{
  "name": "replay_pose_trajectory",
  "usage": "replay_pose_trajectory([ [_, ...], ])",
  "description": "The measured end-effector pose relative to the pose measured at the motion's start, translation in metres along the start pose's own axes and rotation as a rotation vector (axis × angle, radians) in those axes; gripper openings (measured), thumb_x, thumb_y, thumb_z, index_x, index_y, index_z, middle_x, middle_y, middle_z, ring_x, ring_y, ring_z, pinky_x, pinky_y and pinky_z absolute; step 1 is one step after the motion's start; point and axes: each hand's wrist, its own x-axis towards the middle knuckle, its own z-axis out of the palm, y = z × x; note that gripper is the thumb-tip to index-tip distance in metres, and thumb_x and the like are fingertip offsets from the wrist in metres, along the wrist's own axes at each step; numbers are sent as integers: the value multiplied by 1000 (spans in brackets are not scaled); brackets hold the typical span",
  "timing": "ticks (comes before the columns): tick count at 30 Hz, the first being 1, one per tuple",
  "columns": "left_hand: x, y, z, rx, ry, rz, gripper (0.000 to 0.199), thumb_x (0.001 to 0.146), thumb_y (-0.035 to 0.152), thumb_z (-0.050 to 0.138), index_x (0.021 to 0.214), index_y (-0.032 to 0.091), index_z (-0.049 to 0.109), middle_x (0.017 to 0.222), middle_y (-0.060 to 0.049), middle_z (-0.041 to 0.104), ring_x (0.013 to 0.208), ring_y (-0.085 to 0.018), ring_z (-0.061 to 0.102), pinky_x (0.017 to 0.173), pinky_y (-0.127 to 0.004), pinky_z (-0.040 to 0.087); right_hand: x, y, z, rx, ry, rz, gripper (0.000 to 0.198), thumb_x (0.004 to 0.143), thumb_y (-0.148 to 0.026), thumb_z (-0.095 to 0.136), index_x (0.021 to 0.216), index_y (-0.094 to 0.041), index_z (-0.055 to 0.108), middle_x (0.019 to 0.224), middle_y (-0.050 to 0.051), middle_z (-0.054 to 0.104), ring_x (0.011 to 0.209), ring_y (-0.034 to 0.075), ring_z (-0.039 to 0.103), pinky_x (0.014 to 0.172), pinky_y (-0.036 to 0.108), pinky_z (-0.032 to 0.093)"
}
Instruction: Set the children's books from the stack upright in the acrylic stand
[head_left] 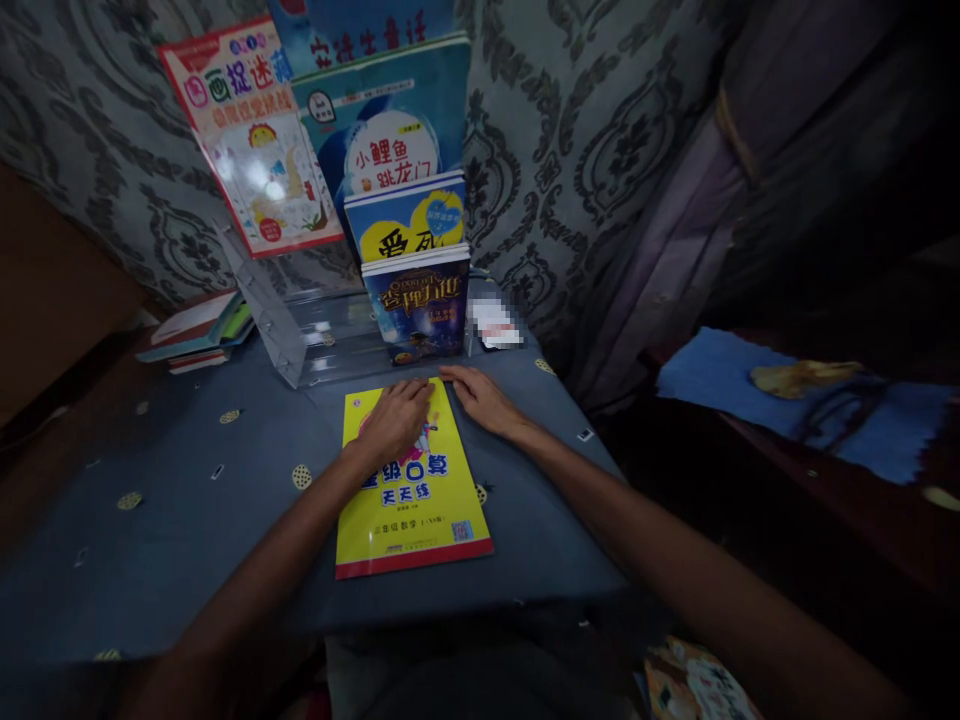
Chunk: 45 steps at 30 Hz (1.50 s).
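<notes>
A yellow workbook (412, 520) with blue Chinese lettering and a red bottom strip lies closed on the cloth-covered table (247, 540). Flat on its upper part rests my left hand (400, 412), fingers stretched toward the far edge and covering part of the cover picture. My right hand (480, 398) lies at the book's upper right corner, fingers extended, mostly on the tablecloth. Neither hand grasps anything. Just beyond them, a clear plastic stand (289, 345) bears several upright books, with a dark blue book (420, 310) in front.
A red-bordered picture book (259, 150) leans at the stand's left. Several books (199, 325) lie stacked at the table's far left. A white card-like item (495, 325), partly blurred, lies right of the stand. Patterned curtain (555, 130) hangs behind; a blue cloth (795, 400) is at right.
</notes>
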Motion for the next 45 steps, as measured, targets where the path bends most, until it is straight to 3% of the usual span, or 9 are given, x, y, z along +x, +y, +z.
replay_pose_trajectory([
  [5, 9, 3, 2, 41, -22, 14, 44, 105, 26, 36, 145, 17, 53, 144, -13, 59, 121, -27, 55, 102, -44, 44, 0, 0, -1, -18, -7, -22, 49, 97, -15, 38, 144, -16, 52, 125, 10, 74, 126, 25, 60, 111, 48, 45],
  [12, 10, 8, 6, 81, 0, 3, 40, 105, 24, 36, 138, 15, 57, 129, -13, 65, 115, -29, 55, 98, -44, 42, -1, -1, 0, -26, 15, -25, 50, 96, -12, 38, 143, -18, 53, 125, 10, 73, 124, 25, 60, 110, 48, 46],
  [20, 7, 4, 13, -3, 51, -15, 45, 106, 26, 35, 146, 18, 52, 147, -11, 58, 126, -27, 53, 105, -44, 40, -2, -3, 2, -52, 14, -70, 50, 93, -9, 39, 138, -15, 59, 126, 13, 70, 120, 26, 61, 108, 48, 48],
  [25, 10, -4, 11, -10, 74, -7, 43, 106, 26, 35, 143, 17, 57, 141, -10, 63, 121, -27, 57, 101, -42, 43, 1, -10, 2, -116, -33, -65, 51, 93, -7, 41, 141, -10, 58, 130, 16, 68, 123, 27, 59, 108, 44, 47],
  [35, 26, -42, 17, -52, 197, 107, 34, 100, 19, 46, 125, 17, 69, 125, -12, 71, 113, -28, 60, 98, -45, 50, 21, -22, 10, -196, -49, -64, 47, 95, -11, 48, 140, -17, 59, 134, 13, 68, 126, 28, 57, 107, 45, 45],
  [45, 20, -38, 19, -54, 187, 126, 37, 100, 19, 46, 130, 14, 66, 132, -15, 68, 119, -29, 61, 101, -47, 51, 25, -8, 13, -152, -78, -87, 50, 97, -12, 43, 146, -16, 54, 140, 14, 64, 131, 27, 55, 112, 47, 43],
])
